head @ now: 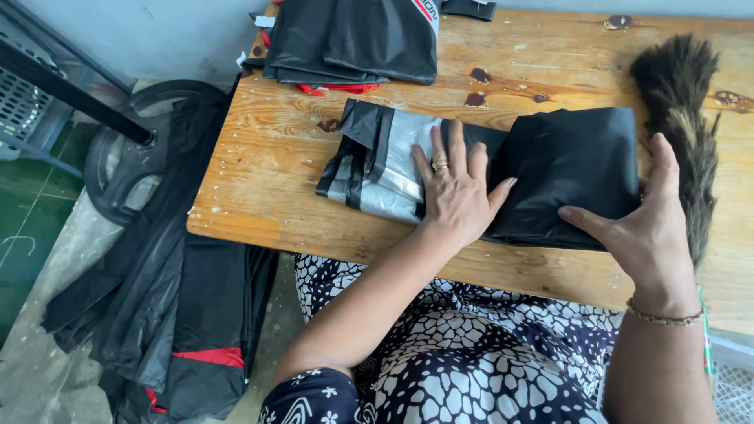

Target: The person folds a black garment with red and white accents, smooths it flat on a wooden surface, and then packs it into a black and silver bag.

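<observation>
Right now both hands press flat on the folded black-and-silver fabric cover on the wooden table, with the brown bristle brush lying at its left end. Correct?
Not quite: the head view shows the brown bristle brush at the right end of the folded black-and-silver fabric cover, beside the right hand. The left hand does press flat on the cover on the wooden table.

A small white label (265, 21) sticks out at the left edge of the folded black stack (353, 39) at the table's far side — beside it, a white strip with red print (426, 11) on the stack's top right.
</observation>
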